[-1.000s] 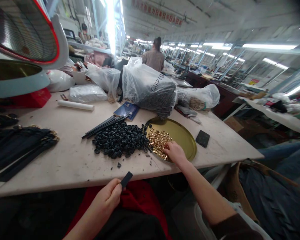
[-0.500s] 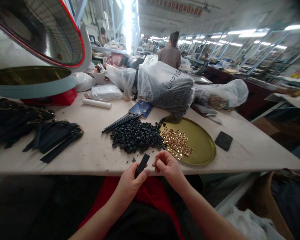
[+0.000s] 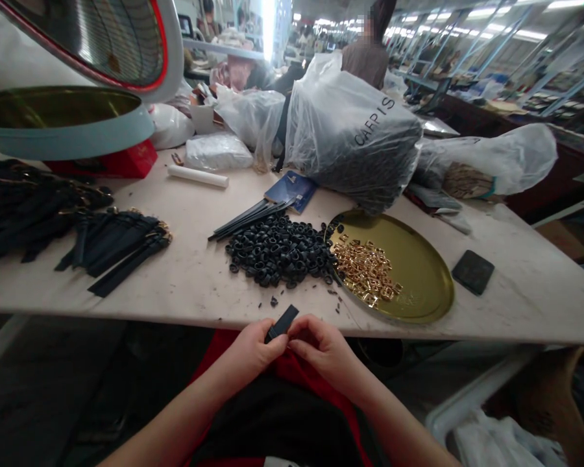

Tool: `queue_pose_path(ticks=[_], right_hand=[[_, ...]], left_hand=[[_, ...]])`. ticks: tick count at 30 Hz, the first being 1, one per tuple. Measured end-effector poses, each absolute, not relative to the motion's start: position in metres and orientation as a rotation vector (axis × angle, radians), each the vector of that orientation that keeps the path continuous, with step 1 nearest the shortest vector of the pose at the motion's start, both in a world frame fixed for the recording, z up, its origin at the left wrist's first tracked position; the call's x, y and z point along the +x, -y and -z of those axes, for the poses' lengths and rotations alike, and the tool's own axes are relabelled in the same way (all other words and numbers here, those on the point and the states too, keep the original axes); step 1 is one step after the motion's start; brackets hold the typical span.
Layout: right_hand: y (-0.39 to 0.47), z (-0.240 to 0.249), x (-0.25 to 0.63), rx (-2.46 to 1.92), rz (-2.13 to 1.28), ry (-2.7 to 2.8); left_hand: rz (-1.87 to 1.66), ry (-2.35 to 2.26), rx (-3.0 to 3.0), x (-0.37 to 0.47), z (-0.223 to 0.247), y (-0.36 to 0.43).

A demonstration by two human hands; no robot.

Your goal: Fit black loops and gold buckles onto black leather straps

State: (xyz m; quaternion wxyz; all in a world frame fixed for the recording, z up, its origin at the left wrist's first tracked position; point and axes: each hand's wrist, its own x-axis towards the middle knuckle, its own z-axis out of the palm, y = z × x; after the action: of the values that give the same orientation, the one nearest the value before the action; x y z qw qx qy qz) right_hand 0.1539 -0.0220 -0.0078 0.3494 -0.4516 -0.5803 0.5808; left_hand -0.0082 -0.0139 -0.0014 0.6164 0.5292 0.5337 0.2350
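Note:
A flat black strap (image 3: 283, 323) is pinched in my left hand (image 3: 254, 350), its end sticking up past the fingers at the table's front edge. Close beside it, my right hand (image 3: 322, 353) is closed in a pinch, fingertips meeting the left thumb by the strap. Whatever those right fingertips hold is too small and hidden to make out. Just beyond the hands lies a heap of small black loops (image 3: 279, 250). To its right, small gold buckles (image 3: 367, 272) are piled on a round gold tray (image 3: 421, 279).
Finished-looking black straps with gold fittings (image 3: 126, 243) lie at left. Thin black strips (image 3: 248, 219) rest by a blue booklet (image 3: 292, 189). Behind stand a large plastic bag (image 3: 355, 136) and a white roll (image 3: 198, 176). A dark square pad (image 3: 473, 271) lies right; a heater (image 3: 102, 39) stands left.
My right hand has moved in against the left hand and the strap. The view has tilted downward and shifted, so the table's things sit elsewhere in the picture.

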Motion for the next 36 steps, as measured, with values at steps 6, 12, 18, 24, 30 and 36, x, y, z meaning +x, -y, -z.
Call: queue_pose_path(ticks=[6, 12, 18, 24, 30, 36], right_hand=[[0.018, 0.011, 0.145, -1.133, -1.754, 0.861], [0.021, 0.018, 0.130, -1.051, -1.888, 0.218], [0.043, 0.026, 0.124, -1.218, -1.712, 0.651], [0.049, 0.016, 0.129, -1.257, -1.530, 0.925], [0.055, 0.002, 0.128, -1.327, -1.462, 1.053], [0.066, 0.002, 0.126, -1.418, -1.192, 1.233]], left_hand=[[-0.528, -1.188, 1.056, -0.014, -0.004, 0.017], [-0.498, -1.262, 1.472, -0.019, -0.008, 0.026], [-0.423, -1.235, 1.521, -0.014, -0.010, 0.030], [-0.452, -1.174, 1.286, -0.015, -0.013, 0.035], [-0.447, -1.182, 1.015, -0.007, -0.027, 0.043], [-0.536, -1.216, 0.974, -0.001, -0.035, 0.055]])
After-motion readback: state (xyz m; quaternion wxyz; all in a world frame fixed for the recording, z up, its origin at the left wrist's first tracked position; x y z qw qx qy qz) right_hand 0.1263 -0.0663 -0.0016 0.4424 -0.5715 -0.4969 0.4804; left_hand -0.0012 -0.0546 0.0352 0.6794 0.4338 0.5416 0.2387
